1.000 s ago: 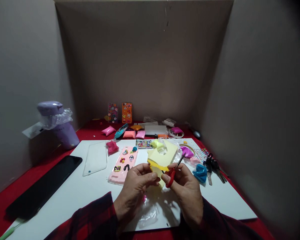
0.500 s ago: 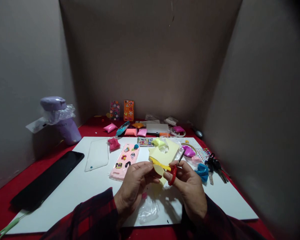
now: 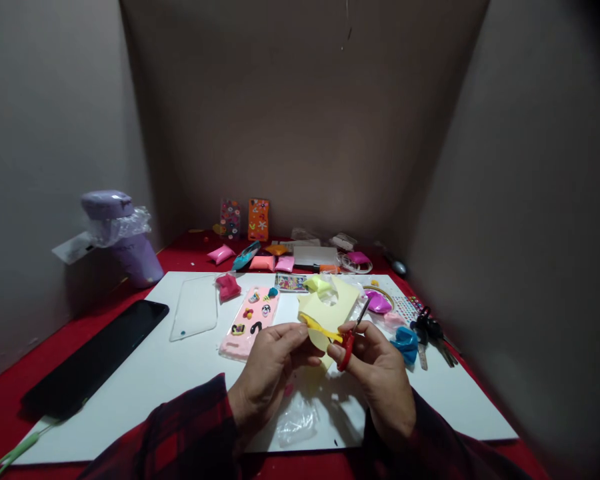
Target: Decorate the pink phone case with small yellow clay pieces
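Note:
My left hand (image 3: 277,363) pinches a small pale-yellow paper piece (image 3: 319,339) with a bright yellow strip (image 3: 323,329) along its top. My right hand (image 3: 380,373) holds red-handled scissors (image 3: 347,350), their blades pointing up and away; its fingertips are close to the right end of the yellow strip. Behind the hands, pale-yellow paper sheets (image 3: 347,299) with a rounded cut-out lie on the white board (image 3: 145,393). Left of them is a pink phone case (image 3: 237,349) decorated with small figures.
A black phone (image 3: 100,353), a clear case (image 3: 196,310) and a purple bottle (image 3: 135,257) stand or lie at left. Keys (image 3: 433,333) and a blue packet (image 3: 405,345) are at right. Clear plastic (image 3: 297,423) lies near the board's front edge.

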`<action>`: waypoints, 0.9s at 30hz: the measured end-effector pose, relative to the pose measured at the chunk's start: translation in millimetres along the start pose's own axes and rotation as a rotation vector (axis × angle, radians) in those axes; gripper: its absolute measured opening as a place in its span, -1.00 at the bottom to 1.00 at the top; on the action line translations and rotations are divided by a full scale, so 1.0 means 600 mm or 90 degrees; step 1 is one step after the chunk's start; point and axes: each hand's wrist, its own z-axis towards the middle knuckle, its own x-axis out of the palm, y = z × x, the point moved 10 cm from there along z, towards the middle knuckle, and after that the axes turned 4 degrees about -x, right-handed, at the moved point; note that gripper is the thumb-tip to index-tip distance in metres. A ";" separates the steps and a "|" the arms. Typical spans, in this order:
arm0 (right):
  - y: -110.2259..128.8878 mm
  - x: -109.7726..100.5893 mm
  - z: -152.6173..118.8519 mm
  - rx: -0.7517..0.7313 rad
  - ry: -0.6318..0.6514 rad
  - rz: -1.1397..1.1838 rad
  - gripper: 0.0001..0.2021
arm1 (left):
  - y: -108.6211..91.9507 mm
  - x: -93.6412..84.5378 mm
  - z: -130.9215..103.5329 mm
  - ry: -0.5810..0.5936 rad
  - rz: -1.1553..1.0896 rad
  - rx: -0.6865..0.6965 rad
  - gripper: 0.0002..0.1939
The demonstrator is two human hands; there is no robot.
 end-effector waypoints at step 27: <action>-0.003 -0.006 -0.002 0.004 -0.039 -0.001 -0.69 | 0.006 -0.008 0.003 -0.030 -0.010 0.019 -0.86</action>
